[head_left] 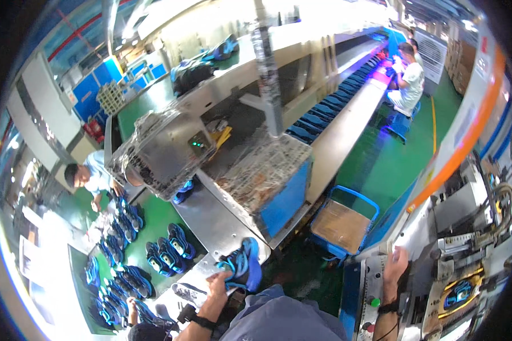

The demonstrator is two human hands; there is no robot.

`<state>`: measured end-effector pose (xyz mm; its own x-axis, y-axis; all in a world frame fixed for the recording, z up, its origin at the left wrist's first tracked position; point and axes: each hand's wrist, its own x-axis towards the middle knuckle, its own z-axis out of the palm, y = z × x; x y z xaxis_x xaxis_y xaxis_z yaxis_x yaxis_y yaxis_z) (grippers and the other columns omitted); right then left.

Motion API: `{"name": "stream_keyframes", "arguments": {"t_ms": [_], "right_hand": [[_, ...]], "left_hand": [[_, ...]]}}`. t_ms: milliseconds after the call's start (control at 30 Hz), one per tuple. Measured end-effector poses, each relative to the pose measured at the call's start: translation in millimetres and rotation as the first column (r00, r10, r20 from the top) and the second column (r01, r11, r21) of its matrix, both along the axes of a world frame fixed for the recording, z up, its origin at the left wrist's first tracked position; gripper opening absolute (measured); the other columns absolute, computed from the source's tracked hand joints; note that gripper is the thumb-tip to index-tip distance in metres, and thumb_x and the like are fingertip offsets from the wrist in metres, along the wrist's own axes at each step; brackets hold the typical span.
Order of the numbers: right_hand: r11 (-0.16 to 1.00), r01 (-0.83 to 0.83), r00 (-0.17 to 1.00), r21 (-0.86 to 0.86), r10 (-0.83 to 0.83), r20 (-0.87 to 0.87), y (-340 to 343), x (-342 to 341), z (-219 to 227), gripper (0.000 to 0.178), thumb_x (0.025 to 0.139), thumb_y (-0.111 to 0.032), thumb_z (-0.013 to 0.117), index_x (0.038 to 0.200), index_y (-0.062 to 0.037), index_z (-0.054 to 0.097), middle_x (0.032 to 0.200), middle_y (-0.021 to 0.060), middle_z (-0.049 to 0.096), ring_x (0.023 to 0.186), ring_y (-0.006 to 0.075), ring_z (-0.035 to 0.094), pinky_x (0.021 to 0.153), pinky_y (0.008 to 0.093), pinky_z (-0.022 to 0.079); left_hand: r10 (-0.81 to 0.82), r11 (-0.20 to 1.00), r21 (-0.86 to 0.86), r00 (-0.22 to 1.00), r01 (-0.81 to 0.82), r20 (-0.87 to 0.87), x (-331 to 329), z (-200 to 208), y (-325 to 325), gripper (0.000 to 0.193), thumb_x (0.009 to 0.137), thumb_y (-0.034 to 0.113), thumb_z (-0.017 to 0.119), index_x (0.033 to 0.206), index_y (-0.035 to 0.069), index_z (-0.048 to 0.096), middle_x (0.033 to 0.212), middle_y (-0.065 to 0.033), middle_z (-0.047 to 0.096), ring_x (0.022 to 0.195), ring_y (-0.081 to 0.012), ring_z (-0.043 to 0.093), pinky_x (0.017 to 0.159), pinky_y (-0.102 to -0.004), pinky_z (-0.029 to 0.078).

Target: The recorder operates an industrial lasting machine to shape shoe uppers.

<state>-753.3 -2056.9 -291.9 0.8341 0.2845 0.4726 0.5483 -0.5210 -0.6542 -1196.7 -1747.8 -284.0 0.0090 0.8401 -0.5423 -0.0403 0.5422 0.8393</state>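
My left hand (218, 283) rests on a blue sports shoe (242, 264) lying at the near end of a steel conveyor table (210, 219), fingers on its side. My right hand (395, 264) is spread flat on the grey control panel (370, 284) of a machine at the right, close to a green button (375, 302). A black band sits on each wrist. Another blue shoe (459, 294) is clamped inside the machine's yellow-edged press at the lower right.
Several blue shoes (168, 247) stand in rows on a green belt at the left, where a person in a light blue top (94, 177) leans over them. A plastic-wrapped metal box (165, 148) and a blue-sided unit (273, 182) stand ahead. A blue cart (341, 224) stands on the green floor. A seated person (408, 79) works far along the line.
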Motion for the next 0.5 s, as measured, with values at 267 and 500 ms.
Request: {"name": "stream_keyframes", "arguments": {"t_ms": [267, 500], "right_hand": [[0.767, -0.605, 0.554, -0.214, 0.599, 0.578, 376, -37, 308, 0.040, 0.074, 0.007, 0.068, 0.113, -0.0013, 0.064, 0.105, 0.0148, 0.066, 0.095, 0.0310, 0.063, 0.083, 0.0366, 0.050], [0.477, -0.562, -0.028, -0.675, 0.805, 0.592, 649, -171, 419, 0.071, 0.066, 0.007, 0.069, 0.133, -0.0095, 0.053, 0.136, 0.0128, 0.054, 0.124, 0.0339, 0.052, 0.106, 0.0407, 0.043]], "left_hand": [[0.364, 0.929, 0.098, 0.929, -0.358, -0.060, -111, -70, 235, 0.018, 0.066, 0.009, 0.074, 0.074, -0.003, 0.064, 0.076, -0.0092, 0.061, 0.062, -0.0222, 0.059, 0.052, -0.0390, 0.053], [0.491, 0.854, 0.411, 0.756, -0.319, -0.432, -207, -153, 451, 0.035, 0.071, 0.029, 0.073, 0.076, -0.005, 0.067, 0.071, -0.0152, 0.066, 0.065, -0.0271, 0.065, 0.064, -0.0397, 0.053]]}}
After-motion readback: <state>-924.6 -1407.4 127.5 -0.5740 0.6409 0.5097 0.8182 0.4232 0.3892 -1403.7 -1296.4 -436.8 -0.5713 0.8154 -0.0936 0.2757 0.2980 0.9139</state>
